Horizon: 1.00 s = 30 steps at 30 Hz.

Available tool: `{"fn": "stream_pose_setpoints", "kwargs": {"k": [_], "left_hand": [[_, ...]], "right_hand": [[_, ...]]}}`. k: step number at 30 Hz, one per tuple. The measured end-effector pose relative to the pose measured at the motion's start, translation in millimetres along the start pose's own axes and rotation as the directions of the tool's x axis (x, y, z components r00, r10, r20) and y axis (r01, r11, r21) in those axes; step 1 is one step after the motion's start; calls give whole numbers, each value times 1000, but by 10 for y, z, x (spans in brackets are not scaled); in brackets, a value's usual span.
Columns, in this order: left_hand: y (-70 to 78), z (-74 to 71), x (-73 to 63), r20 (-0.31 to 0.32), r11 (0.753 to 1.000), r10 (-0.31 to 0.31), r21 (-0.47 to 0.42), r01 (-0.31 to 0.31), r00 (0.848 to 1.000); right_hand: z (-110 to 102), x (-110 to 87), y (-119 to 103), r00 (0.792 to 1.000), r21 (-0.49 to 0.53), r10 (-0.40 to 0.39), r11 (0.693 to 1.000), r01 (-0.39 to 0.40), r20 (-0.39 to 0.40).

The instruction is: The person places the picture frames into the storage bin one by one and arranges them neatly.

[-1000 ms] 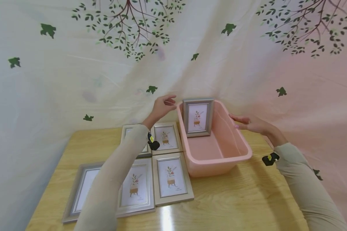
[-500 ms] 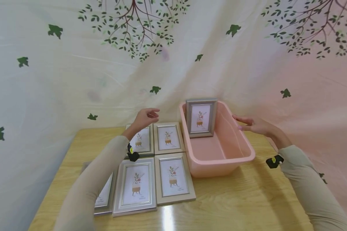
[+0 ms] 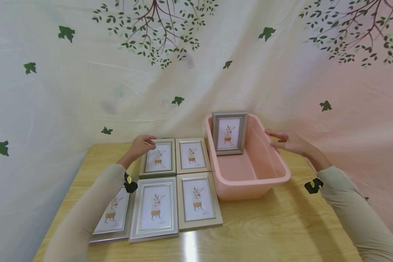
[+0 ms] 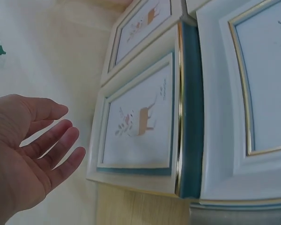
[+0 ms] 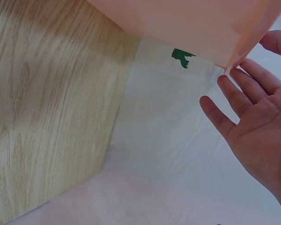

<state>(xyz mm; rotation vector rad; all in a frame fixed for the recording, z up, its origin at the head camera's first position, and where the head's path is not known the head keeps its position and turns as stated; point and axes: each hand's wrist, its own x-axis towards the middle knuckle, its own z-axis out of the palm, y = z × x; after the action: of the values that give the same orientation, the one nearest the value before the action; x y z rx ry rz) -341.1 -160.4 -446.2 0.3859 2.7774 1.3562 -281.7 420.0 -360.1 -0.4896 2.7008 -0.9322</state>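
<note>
My left hand hovers with loosely bent fingers beside the left edge of the back-left picture frame, holding nothing. In the left wrist view, that frame lies just beyond the fingertips and shows a dark side edge. At the outer side of the pink plastic basin, my right hand rests its fingertips on the rim. The right wrist view has those fingers nearly straight under the rim, with the thumb apart. A grey picture frame leans upright against the basin's back-left inside.
Right of the back-left frame lies a cream frame. In the front row are another cream frame, a silvery white frame and a grey frame, partly covered by my left forearm. A printed cloth hangs behind the wooden table.
My left hand has moved left and down, away from the basin, to the back-left picture frame. The right hand stays at the basin's rim. The view has shifted slightly.
</note>
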Motion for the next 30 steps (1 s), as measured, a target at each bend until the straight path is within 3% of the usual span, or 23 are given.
{"fn": "stream_pose_setpoints", "kwargs": {"k": [9, 14, 20, 25, 30], "left_hand": [[-320, -125, -240, -45, 982, -151, 105, 155, 987], [-447, -180, -325, -15, 967, -226, 118, 226, 974], [-538, -181, -364, 74, 964, -262, -27, 265, 962], [-562, -156, -371, 156, 943, -269, -156, 293, 950], [-577, -102, -327, 168, 919, -308, -203, 339, 936]], "right_hand": [[-14, -16, 8, 1000, -2, -27, 1000, 27, -16], [-7, -26, 20, 999, 9, -33, 999, 33, -13], [1, -31, 45, 1000, 34, -12, 999, 12, -19], [10, -11, 58, 999, 34, -23, 999, 23, -29], [14, -9, 55, 999, 37, -24, 999, 25, -27]]}}
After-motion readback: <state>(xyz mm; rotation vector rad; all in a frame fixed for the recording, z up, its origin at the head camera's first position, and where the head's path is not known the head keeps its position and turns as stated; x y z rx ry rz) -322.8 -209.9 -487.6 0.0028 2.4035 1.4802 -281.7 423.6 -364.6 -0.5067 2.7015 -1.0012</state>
